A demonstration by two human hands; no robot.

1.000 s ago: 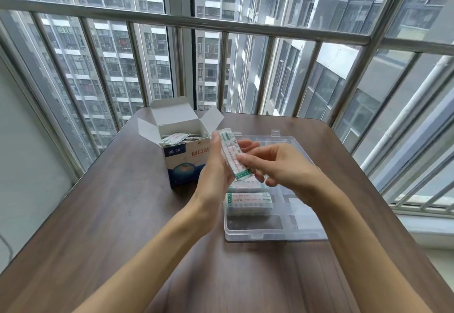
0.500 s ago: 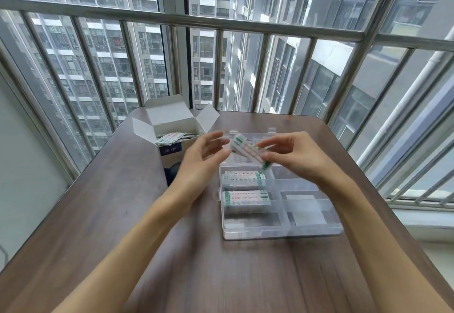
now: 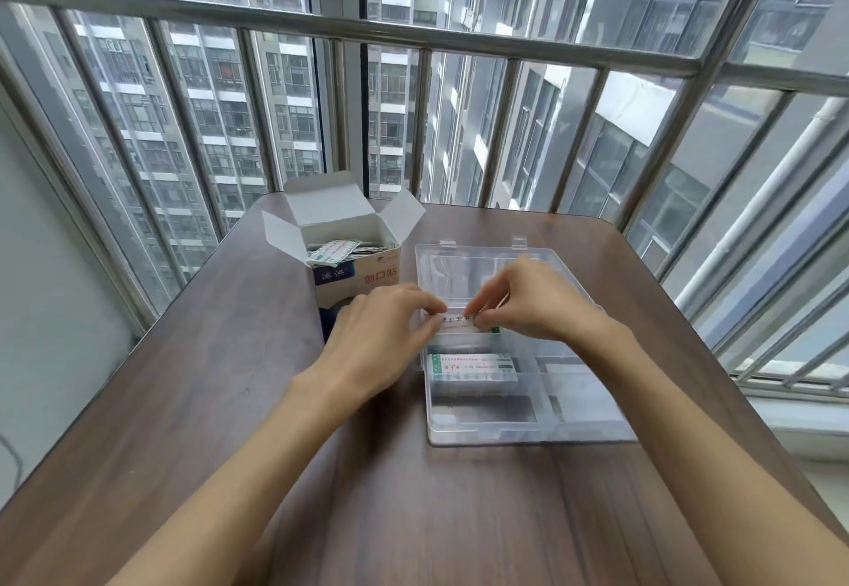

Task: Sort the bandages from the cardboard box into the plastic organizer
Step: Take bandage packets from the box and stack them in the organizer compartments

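A clear plastic organizer (image 3: 528,436) lies open on the brown table (image 3: 220,392). In its left column, a stack of white-and-green bandages (image 3: 473,367) fills one compartment. Just behind it, my left hand (image 3: 381,332) and my right hand (image 3: 537,300) both pinch another bundle of bandages (image 3: 459,324) with their fingertips, low over the neighbouring compartment. The open cardboard box (image 3: 363,273) stands to the left of the organizer, with several loose bandages (image 3: 335,251) showing inside.
The organizer's right compartments (image 3: 583,397) hold nothing visible. A metal railing (image 3: 413,34) and window bars run behind the table's far edge. A grey wall (image 3: 41,264) stands on the left.
Both hands have come down from above the organizer, carrying the bundle of bandages into a left-column compartment. The left hand has rejoined the right on the bundle.
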